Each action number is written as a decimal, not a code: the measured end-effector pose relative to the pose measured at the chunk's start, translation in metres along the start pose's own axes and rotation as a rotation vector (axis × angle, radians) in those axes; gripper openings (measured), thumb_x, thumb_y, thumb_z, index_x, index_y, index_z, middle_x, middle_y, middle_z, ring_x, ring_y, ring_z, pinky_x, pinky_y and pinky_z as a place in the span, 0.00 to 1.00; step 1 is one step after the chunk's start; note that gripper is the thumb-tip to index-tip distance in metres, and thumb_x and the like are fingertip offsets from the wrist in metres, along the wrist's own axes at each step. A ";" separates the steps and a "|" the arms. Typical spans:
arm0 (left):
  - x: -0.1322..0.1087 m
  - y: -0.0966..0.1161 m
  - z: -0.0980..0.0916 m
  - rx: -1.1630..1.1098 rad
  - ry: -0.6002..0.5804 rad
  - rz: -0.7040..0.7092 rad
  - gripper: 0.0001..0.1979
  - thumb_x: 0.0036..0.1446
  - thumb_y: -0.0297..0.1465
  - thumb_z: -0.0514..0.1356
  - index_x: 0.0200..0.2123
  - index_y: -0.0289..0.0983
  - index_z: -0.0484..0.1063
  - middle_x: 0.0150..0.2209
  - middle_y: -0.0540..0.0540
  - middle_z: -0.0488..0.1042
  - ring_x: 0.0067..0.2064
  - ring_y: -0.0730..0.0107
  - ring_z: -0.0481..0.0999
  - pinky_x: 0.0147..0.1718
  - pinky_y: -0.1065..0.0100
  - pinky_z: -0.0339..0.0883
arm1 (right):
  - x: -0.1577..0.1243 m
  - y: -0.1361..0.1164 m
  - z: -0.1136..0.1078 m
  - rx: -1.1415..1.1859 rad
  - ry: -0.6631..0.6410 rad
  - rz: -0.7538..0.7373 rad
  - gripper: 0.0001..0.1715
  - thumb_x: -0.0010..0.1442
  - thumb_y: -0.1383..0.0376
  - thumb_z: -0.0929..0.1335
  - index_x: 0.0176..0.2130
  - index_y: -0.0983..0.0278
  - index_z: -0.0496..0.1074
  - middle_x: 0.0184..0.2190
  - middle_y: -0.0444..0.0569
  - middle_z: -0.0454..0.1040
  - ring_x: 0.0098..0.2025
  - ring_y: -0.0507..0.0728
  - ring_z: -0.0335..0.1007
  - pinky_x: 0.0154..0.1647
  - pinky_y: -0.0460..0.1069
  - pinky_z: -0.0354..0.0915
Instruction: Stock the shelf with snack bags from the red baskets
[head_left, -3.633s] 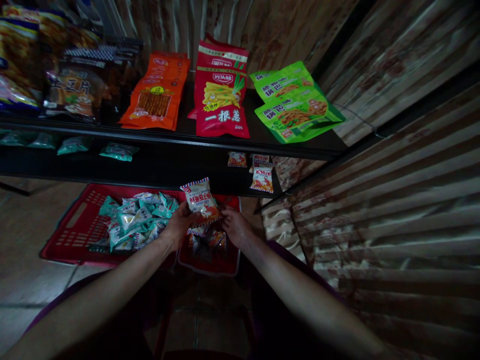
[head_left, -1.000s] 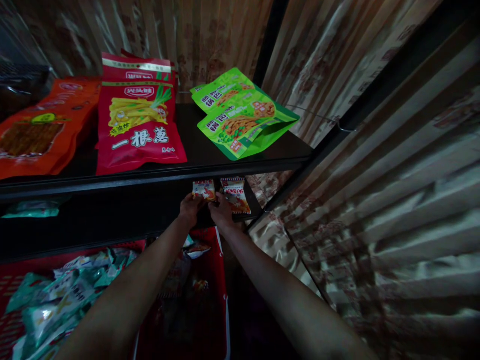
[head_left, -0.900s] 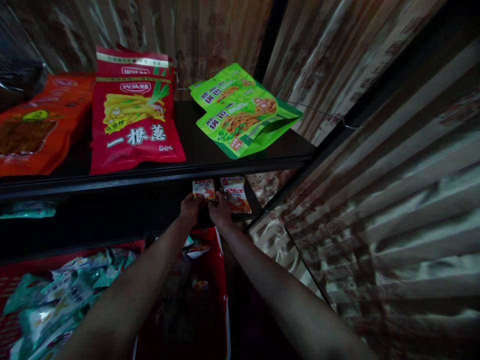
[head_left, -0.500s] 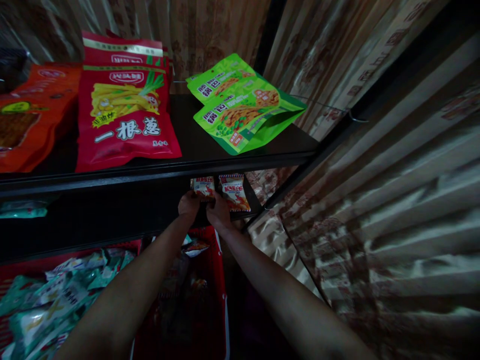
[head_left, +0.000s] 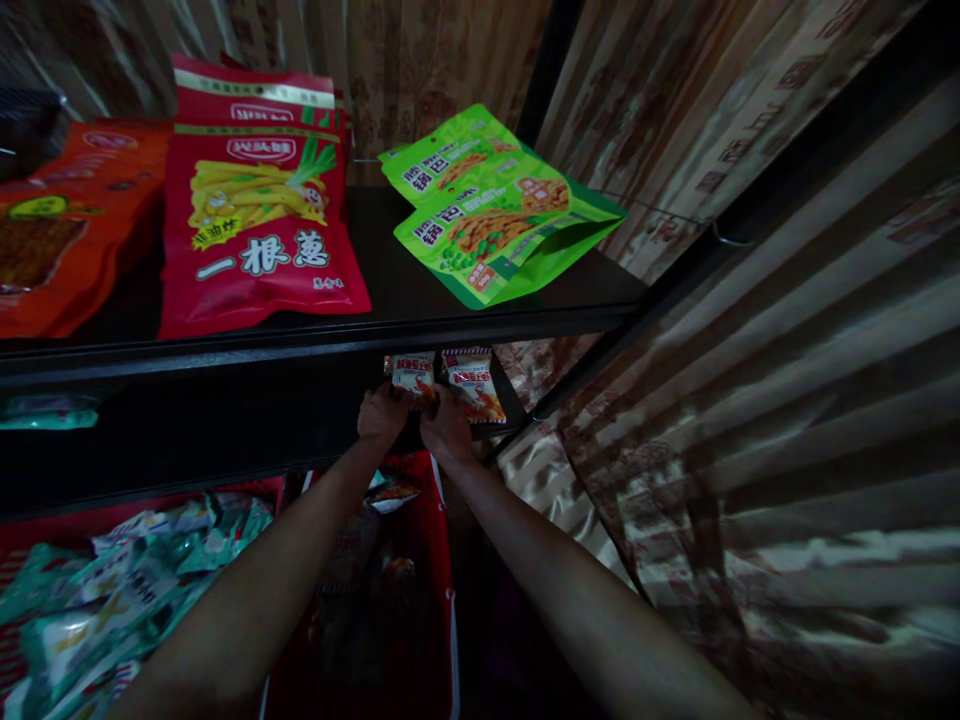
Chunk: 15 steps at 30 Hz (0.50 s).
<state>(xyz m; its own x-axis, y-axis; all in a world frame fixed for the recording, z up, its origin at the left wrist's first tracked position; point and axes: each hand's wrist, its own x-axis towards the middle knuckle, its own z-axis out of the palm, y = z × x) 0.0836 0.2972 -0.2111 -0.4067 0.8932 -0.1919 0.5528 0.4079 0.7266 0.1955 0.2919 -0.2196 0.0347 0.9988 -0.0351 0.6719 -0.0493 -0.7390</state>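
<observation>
On the dark lower shelf (head_left: 225, 430), a small white and orange snack packet (head_left: 413, 374) with red lettering is held at its lower corners. My left hand (head_left: 382, 412) is closed on its left side, and my right hand (head_left: 447, 422) pinches its right side. Just to the right, a matching snack packet (head_left: 474, 382) leans upright on the shelf. Another packet's edge shows behind the held one at its left. The fingertips are partly hidden behind the hands.
Above, the upper shelf (head_left: 390, 270) carries red snack bags (head_left: 262, 220), green pouches (head_left: 495, 210) and an orange bag (head_left: 75, 230). Below stand a red basket (head_left: 442, 560) with packets and another with several teal packets (head_left: 127, 590). A dark post (head_left: 660, 280) and draped curtain (head_left: 825, 450) border the right.
The held packet and both hands have shifted slightly right and down in view. The shelf contents also sit a little farther right as the camera moved. Both hands keep their grip.
</observation>
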 end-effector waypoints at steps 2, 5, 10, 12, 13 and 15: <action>0.000 -0.001 -0.001 -0.002 0.036 0.049 0.09 0.50 0.36 0.61 0.33 0.38 0.75 0.40 0.35 0.74 0.51 0.47 0.69 0.45 0.60 0.59 | 0.002 0.000 -0.001 0.000 0.002 -0.021 0.27 0.57 0.69 0.62 0.56 0.64 0.63 0.54 0.56 0.66 0.58 0.62 0.60 0.58 0.55 0.57; 0.004 -0.005 -0.002 -0.006 0.073 0.074 0.07 0.49 0.35 0.61 0.30 0.37 0.76 0.42 0.34 0.74 0.54 0.44 0.66 0.49 0.57 0.57 | 0.009 -0.002 -0.002 0.014 -0.019 -0.019 0.27 0.57 0.70 0.62 0.56 0.66 0.62 0.55 0.57 0.66 0.58 0.61 0.61 0.59 0.54 0.56; 0.018 -0.002 -0.001 -0.040 0.180 0.057 0.13 0.53 0.35 0.58 0.38 0.34 0.76 0.45 0.32 0.74 0.55 0.46 0.65 0.51 0.56 0.56 | 0.022 -0.011 -0.003 0.109 -0.075 0.035 0.25 0.57 0.71 0.63 0.54 0.61 0.65 0.52 0.51 0.71 0.54 0.57 0.66 0.57 0.52 0.58; 0.026 0.002 -0.001 -0.015 0.184 0.054 0.15 0.56 0.36 0.55 0.42 0.34 0.74 0.47 0.34 0.73 0.55 0.50 0.67 0.52 0.58 0.57 | 0.026 -0.016 -0.003 0.116 -0.085 0.034 0.23 0.57 0.71 0.62 0.53 0.60 0.66 0.49 0.49 0.73 0.51 0.56 0.68 0.55 0.51 0.60; 0.030 0.003 -0.001 -0.014 0.178 0.044 0.17 0.57 0.37 0.54 0.44 0.35 0.74 0.48 0.35 0.73 0.55 0.52 0.68 0.52 0.59 0.58 | 0.028 -0.017 -0.003 0.112 -0.086 0.026 0.23 0.57 0.71 0.62 0.52 0.60 0.66 0.48 0.48 0.73 0.49 0.55 0.69 0.53 0.50 0.62; 0.039 0.004 -0.001 -0.049 0.156 0.022 0.18 0.58 0.39 0.53 0.45 0.37 0.73 0.49 0.38 0.74 0.54 0.56 0.70 0.50 0.63 0.60 | 0.031 -0.020 -0.003 0.098 -0.088 0.006 0.24 0.56 0.71 0.62 0.53 0.59 0.66 0.47 0.48 0.73 0.48 0.54 0.70 0.51 0.49 0.63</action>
<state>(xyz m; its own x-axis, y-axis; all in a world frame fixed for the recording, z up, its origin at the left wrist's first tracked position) 0.0690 0.3329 -0.2147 -0.5049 0.8601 -0.0736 0.5285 0.3754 0.7614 0.1849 0.3237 -0.2039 -0.0289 0.9950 -0.0953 0.5963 -0.0594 -0.8006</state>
